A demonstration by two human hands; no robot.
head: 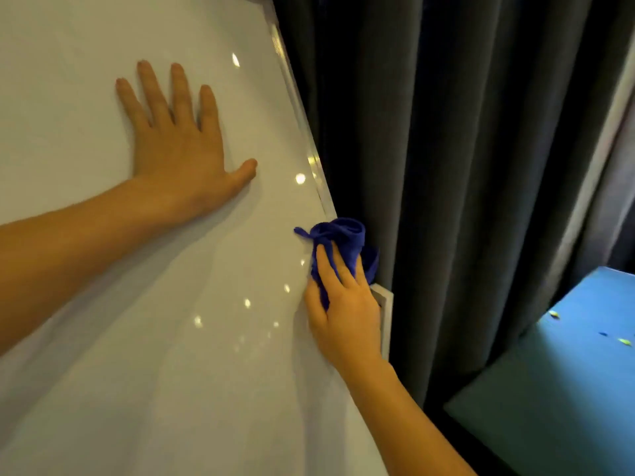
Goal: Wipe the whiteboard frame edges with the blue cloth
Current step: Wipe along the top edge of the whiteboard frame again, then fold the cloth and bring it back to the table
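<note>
Under the right hand (343, 314) fingers, the blue cloth (343, 240) is held on the frame (302, 111). Left hand (178, 146) lies flat w/ fingers wide. Best to press & slide along the edge.

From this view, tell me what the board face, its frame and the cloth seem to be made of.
Whiteboard face: hard and glossy, maybe coated steel or melamine; it mirrors ceiling lights as sharp spots.
Frame: pale, smooth strip, likely aluminium or plastic; can't tell which.
Blue cloth: soft, matte, bunched into folds under the right hand, probably microfibre.
</note>
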